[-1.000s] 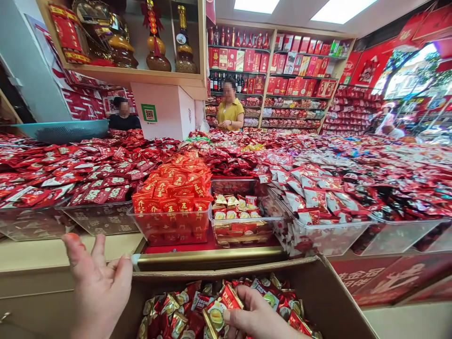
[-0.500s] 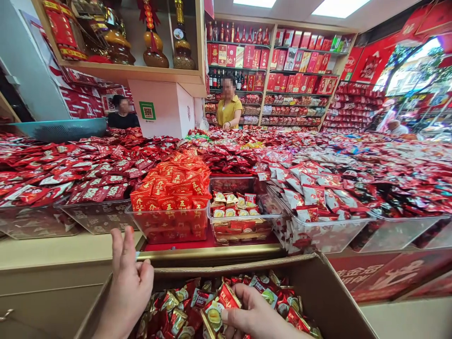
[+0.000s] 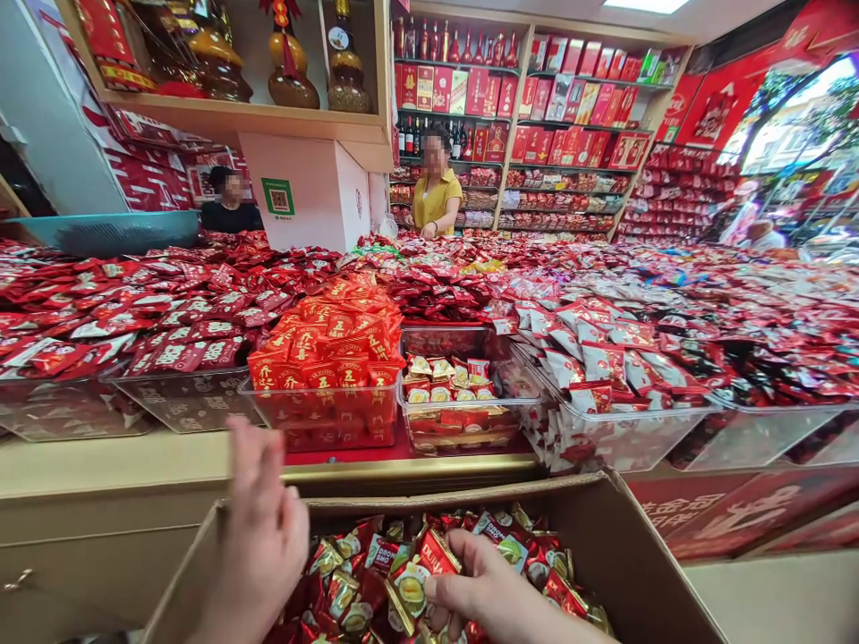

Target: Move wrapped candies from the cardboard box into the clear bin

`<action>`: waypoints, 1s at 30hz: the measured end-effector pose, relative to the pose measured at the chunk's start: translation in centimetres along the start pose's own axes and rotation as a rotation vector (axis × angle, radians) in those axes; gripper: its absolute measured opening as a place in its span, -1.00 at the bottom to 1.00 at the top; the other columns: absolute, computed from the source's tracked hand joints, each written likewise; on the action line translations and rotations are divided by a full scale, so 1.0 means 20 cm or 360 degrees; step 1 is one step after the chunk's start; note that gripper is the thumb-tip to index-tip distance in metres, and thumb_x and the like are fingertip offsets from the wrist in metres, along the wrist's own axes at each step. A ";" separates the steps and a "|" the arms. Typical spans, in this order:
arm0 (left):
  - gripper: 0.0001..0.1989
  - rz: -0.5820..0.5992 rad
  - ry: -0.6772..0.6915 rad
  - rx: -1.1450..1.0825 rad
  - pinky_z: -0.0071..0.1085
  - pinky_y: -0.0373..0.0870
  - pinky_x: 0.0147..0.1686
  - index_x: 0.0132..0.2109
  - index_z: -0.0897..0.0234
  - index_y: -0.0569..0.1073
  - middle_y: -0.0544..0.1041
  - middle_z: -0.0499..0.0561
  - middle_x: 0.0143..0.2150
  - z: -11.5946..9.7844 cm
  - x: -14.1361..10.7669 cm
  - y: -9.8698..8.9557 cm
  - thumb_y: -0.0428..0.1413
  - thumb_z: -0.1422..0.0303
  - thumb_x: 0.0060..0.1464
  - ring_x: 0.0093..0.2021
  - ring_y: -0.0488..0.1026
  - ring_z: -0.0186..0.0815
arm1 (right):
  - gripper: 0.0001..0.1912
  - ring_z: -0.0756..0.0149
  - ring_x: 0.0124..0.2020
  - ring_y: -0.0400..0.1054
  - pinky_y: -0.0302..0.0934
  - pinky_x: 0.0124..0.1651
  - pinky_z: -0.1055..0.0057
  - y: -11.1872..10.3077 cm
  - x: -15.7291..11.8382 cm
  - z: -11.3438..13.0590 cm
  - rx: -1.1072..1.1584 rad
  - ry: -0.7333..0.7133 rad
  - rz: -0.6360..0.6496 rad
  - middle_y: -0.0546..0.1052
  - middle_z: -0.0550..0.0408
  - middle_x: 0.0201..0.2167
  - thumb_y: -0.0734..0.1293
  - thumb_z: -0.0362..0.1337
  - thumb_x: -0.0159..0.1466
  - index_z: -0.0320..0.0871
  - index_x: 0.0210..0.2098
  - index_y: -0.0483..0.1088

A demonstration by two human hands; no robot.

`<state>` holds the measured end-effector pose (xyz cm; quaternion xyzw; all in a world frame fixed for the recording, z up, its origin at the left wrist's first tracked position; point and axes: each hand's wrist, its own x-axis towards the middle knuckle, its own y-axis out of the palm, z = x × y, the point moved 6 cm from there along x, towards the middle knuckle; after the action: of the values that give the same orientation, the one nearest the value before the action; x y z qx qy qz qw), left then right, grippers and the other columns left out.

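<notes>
My right hand [image 3: 480, 586] pinches a red and gold wrapped durian candy [image 3: 424, 572] between thumb and fingers, low over a cardboard box [image 3: 644, 563]. Similar wrapped candies [image 3: 349, 590] fill the box, some with pictures of cut durian. Raised above the box's left side is my left hand [image 3: 259, 528], blurred, its fingers stretched upward and nothing visible in it. Past the box's far edge stands a clear plastic bin [image 3: 470, 410] with several neat rows of gold and red candies inside, low against its walls.
Left of that bin, another clear bin is heaped with orange-red packets [image 3: 328, 349]. White and red packets [image 3: 604, 358] overfill the bin on the right. A teal basket [image 3: 107, 233] sits at the far left. Behind the counter stands a person in yellow [image 3: 436, 201]; another is further left.
My left hand has shifted a little to the right and is now blurred. The right hand still holds the durian candy in nearly the same place. The view has tilted slightly.
</notes>
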<state>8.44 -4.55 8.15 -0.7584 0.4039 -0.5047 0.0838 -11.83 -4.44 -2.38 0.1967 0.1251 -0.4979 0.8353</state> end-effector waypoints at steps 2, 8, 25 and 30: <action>-0.31 0.0183 0.0072 0.0053 -0.08 -0.02 0.12 0.20 -0.01 -0.16 -0.29 -0.03 0.30 -0.02 -0.01 0.07 -0.11 0.61 0.01 0.23 -0.17 -0.11 | -0.67 0.52 -0.68 0.20 0.04 -0.63 0.56 0.00 0.01 -0.01 0.0009 -0.0008 0.0012 0.31 0.28 -0.73 0.33 -0.20 -0.14 -0.20 -0.47 0.13; -0.31 0.0100 0.0087 -0.0255 -0.13 0.05 0.09 0.18 -0.08 -0.10 -0.13 -0.05 0.29 -0.14 -0.07 0.07 -0.07 0.60 0.00 0.20 0.00 -0.12 | -0.65 0.54 -0.70 0.18 0.07 -0.61 0.57 -0.01 0.02 0.00 0.0021 -0.0078 0.0048 0.32 0.27 -0.71 0.35 -0.16 -0.09 -0.20 -0.44 0.14; -0.78 0.0900 -0.1306 -0.1613 -0.48 0.36 -0.26 -0.28 0.23 0.44 0.53 -0.04 -0.40 -0.20 -0.35 0.41 0.20 0.36 -0.17 -0.31 0.44 -0.32 | -0.53 0.57 -0.64 0.09 0.01 -0.57 0.58 0.01 -0.03 0.07 0.0181 -0.0322 0.0110 0.28 0.27 -0.62 0.44 -0.13 -0.17 -0.18 -0.46 0.12; -0.66 0.0785 -0.1470 -0.1781 -0.48 0.34 -0.48 -0.21 0.23 0.34 0.48 -0.09 -0.47 -0.19 -0.37 0.43 0.21 0.34 -0.20 -0.48 0.42 -0.37 | -0.47 0.57 -0.69 0.09 0.03 -0.60 0.58 -0.01 0.00 0.03 0.0269 -0.0408 0.0023 0.28 0.31 -0.64 0.44 -0.12 -0.18 -0.12 -0.44 0.01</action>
<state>-0.43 -3.89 0.16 -0.7097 0.6807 0.1767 -0.0422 -11.91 -4.77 -1.89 0.2021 -0.0264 -0.5216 0.8285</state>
